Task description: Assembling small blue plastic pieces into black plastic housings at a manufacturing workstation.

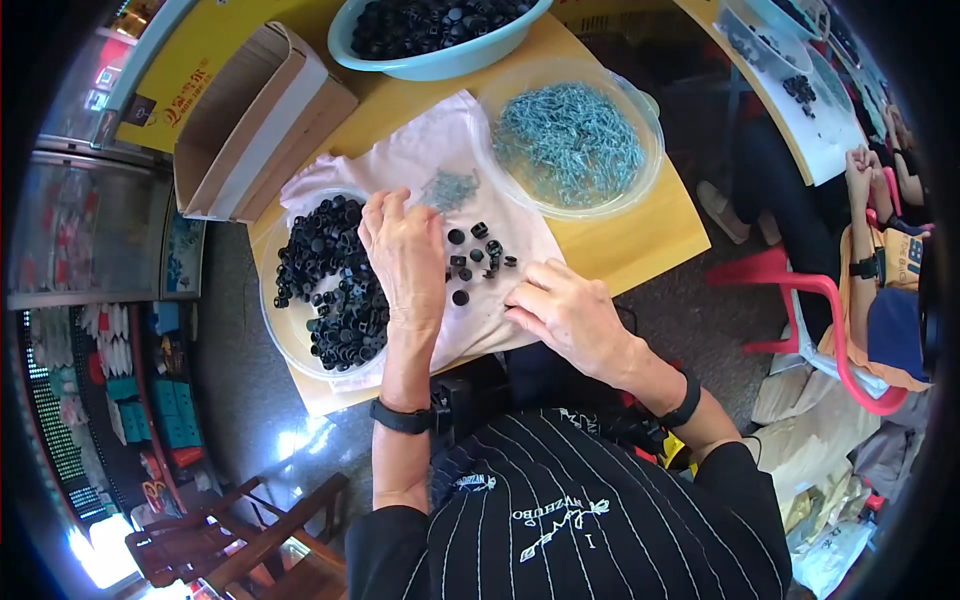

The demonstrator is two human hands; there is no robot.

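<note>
My left hand (405, 260) is over the pink cloth, between a clear round tray (290, 345) of black plastic caps (325, 255) and a small pile of silvery screws (450, 190). Its fingers are curled downward, and the back of the hand hides whatever is in them. Several loose black caps (480, 255) lie on the cloth (515, 215) between my hands. Farther right, my right hand (570, 315) rests low at the cloth's edge, thumb and fingertips drawn together. Anything in that pinch is too small or hidden to make out.
A clear round tub (655, 165) of bluish screws (570, 140) stands at the back right of the wooden table (650, 240). Behind are a light-blue basin (440, 66) of black caps and an open cardboard box (265, 135). Another person (870, 270) sits by a red chair (830, 300).
</note>
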